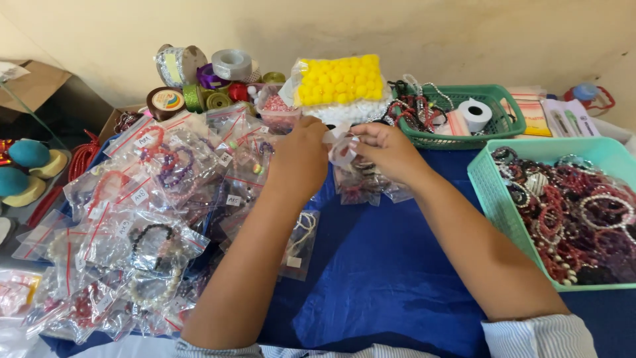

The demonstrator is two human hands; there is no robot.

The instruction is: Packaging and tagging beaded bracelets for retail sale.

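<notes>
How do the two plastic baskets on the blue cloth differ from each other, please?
The dark green basket sits farther back, beyond the right hand, and holds tangled beads and a white tape roll. The pale turquoise basket looks larger, sits nearer at the right edge, and is piled with bead bracelets. Both are slotted plastic.

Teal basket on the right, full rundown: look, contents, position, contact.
The teal basket is a rectangular plastic tray with perforated, mesh-like walls and a plain rim, sitting level on the blue cloth at the right edge of the view, partly cut off by the frame. It is heaped with loose beaded bracelets in red, maroon, white and dark tones. The right forearm passes just beside its left wall; whether it touches cannot be told. Neither hand reaches into it.
</notes>
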